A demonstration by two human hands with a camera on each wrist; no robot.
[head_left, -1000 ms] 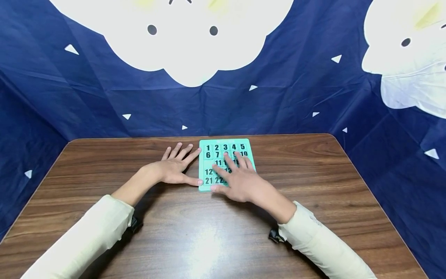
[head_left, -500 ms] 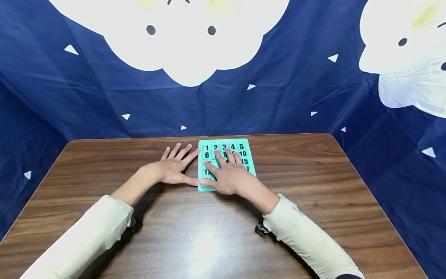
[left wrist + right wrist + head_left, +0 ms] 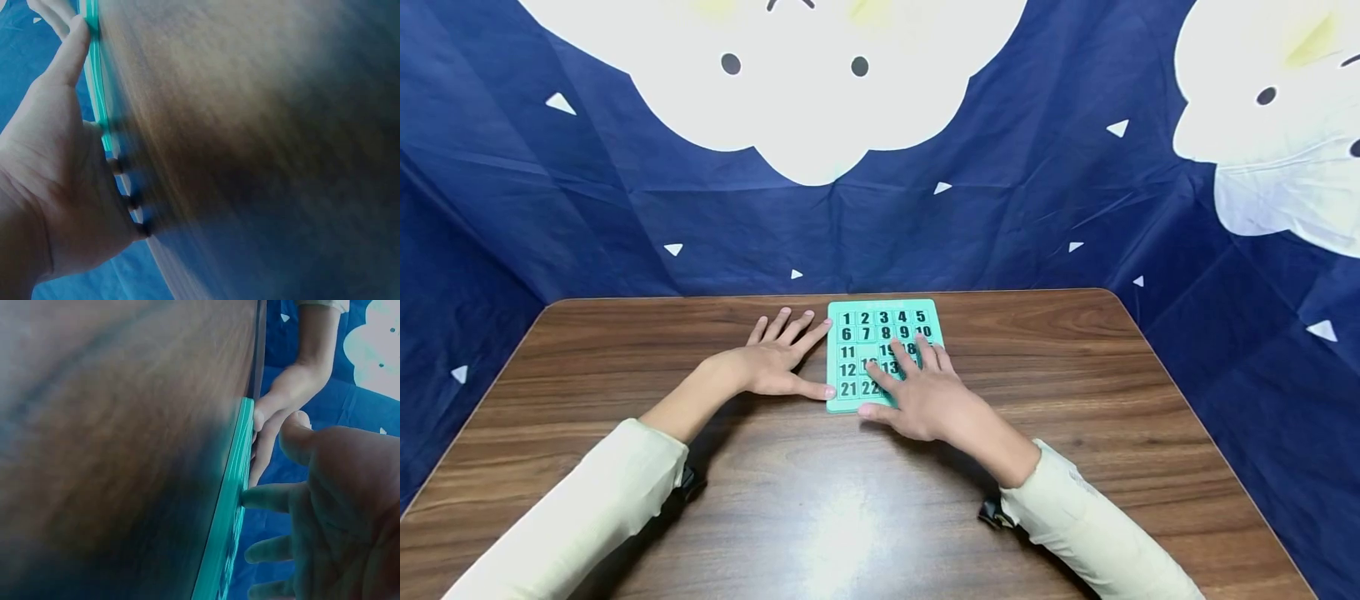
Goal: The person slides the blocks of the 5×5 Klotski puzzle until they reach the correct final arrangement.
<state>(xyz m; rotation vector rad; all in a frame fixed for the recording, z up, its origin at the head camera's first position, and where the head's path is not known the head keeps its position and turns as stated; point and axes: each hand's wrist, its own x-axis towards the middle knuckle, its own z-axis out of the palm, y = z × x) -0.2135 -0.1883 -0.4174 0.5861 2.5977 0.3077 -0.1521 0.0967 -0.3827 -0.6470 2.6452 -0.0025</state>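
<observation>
A turquoise sliding number puzzle (image 3: 867, 351) lies flat on the table, with its tile-free slot in the third row, right of the 11 tile (image 3: 847, 352). My left hand (image 3: 771, 367) is spread at its left side, thumb and index fingertips touching the edge. My right hand (image 3: 925, 400) hovers over the lower right part, fingers spread. In the right wrist view its index fingertip (image 3: 247, 497) meets the puzzle's face, while the thumb stays off it. That hand hides several lower right tiles. The left wrist view shows the left palm (image 3: 59, 162) beside the puzzle's thin side (image 3: 97, 75).
The brown wood-grain table (image 3: 760, 492) has rounded far corners. Behind it and at both sides hangs a dark blue cloth (image 3: 737, 225) with white cloud shapes and small triangles. A glare spot shines on the near table surface.
The 11 tile has slid left from the second column to the first, so the slot now lies right of it. My right hand went left, then back right. The left hand stayed put.
</observation>
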